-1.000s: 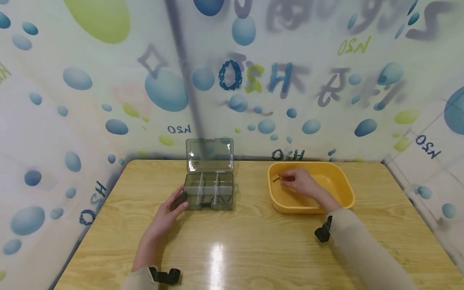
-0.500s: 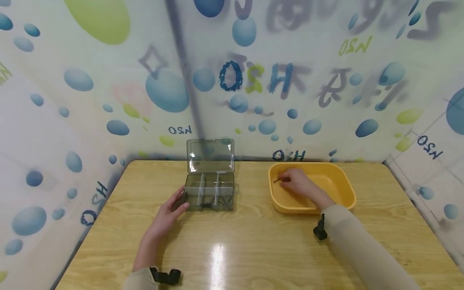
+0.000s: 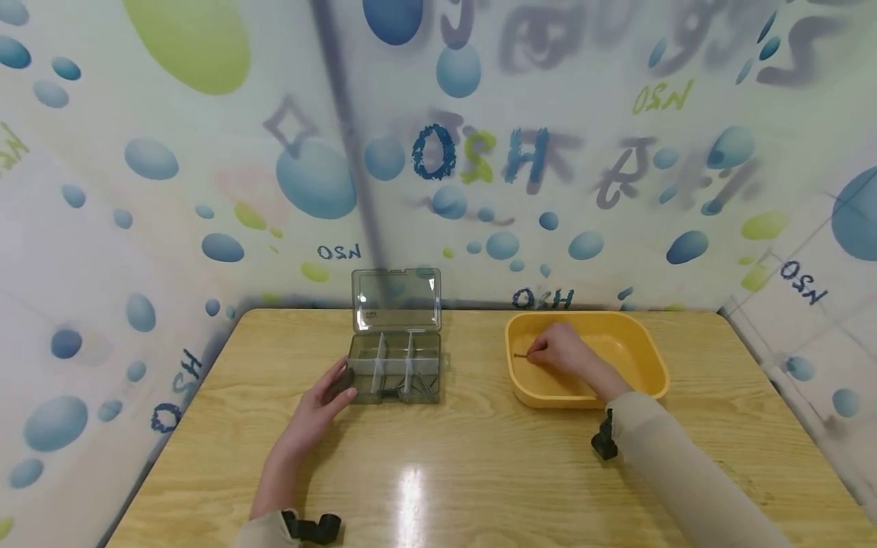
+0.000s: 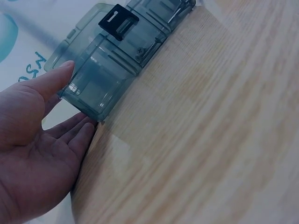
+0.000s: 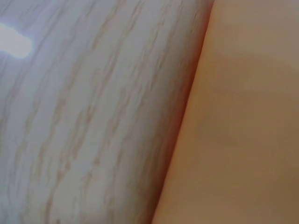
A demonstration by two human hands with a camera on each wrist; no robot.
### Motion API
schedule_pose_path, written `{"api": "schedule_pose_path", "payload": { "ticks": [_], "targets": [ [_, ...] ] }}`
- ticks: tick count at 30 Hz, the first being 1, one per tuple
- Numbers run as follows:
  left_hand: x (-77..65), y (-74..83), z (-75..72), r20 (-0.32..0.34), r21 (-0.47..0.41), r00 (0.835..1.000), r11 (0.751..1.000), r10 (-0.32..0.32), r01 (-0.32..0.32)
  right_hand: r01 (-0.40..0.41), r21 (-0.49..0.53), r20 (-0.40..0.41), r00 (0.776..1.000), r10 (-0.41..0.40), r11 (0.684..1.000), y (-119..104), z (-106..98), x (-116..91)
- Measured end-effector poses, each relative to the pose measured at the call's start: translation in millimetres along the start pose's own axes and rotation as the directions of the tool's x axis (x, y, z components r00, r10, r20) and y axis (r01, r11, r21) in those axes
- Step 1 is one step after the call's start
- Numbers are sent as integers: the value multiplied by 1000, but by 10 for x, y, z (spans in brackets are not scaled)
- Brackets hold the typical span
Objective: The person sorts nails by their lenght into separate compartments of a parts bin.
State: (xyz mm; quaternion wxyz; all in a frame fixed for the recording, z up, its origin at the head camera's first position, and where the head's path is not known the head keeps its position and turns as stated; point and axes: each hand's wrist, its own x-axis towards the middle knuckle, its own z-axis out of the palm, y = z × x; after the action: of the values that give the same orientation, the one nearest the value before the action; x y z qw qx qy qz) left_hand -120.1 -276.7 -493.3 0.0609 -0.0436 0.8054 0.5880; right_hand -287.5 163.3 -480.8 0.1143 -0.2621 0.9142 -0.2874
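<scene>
A translucent grey-green compartment box [image 3: 363,378] stands on the table with its lid [image 3: 397,301] raised. My left hand [image 3: 317,407] rests against the box's left side, thumb at the front corner and fingers fairly straight along the side. Screws [image 4: 148,50] lie in the box's front middle and right compartments. Inside the yellow tray [image 3: 626,341], my right hand [image 3: 563,354] pinches a thin dark screw [image 3: 520,355] that points left from the fingertips. The right wrist view shows only the tray's outer wall [image 5: 243,116] and the tabletop, with the hand out of sight.
The wooden table [image 3: 473,472] extends between and in front of the box and tray. Behind it rises a wall [image 3: 479,251] printed with blue and green bubbles. Black wrist cameras sit on both sleeves, the right one [image 3: 604,439] near the tray's front edge.
The right hand has shifted slightly inside the tray, and the screw has swung from slanted to nearly level. My left hand and the box keep their places. The head view has tilted slightly.
</scene>
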Motion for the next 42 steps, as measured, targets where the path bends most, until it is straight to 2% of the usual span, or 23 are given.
{"api": "schedule_pose_path", "payload": {
  "ticks": [10,14,18,28,35,42],
  "targets": [
    [-11,-63,4,-5,-7,1000,1000,-5,5,20,-40,11,1000,-20,999,8,69,19],
    [-26,-81,4,-1,-14,1000,1000,-14,14,26,-8,34,999,-26,1000,28,75,-7],
    [-50,-72,-1,0,-14,1000,1000,-17,17,-11,40,31,999,10,999,5,45,-50],
    [-51,-100,14,-18,-4,1000,1000,0,0,-39,166,-50,998,48,985,-266,-77,-176],
    [-16,-58,17,-11,20,999,999,42,-42,-18,187,-98,994,37,982,-488,-121,-175],
    [-25,-4,10,-18,36,999,999,36,-35,62,223,-139,990,-31,973,-685,-52,-123]
  ]
}}
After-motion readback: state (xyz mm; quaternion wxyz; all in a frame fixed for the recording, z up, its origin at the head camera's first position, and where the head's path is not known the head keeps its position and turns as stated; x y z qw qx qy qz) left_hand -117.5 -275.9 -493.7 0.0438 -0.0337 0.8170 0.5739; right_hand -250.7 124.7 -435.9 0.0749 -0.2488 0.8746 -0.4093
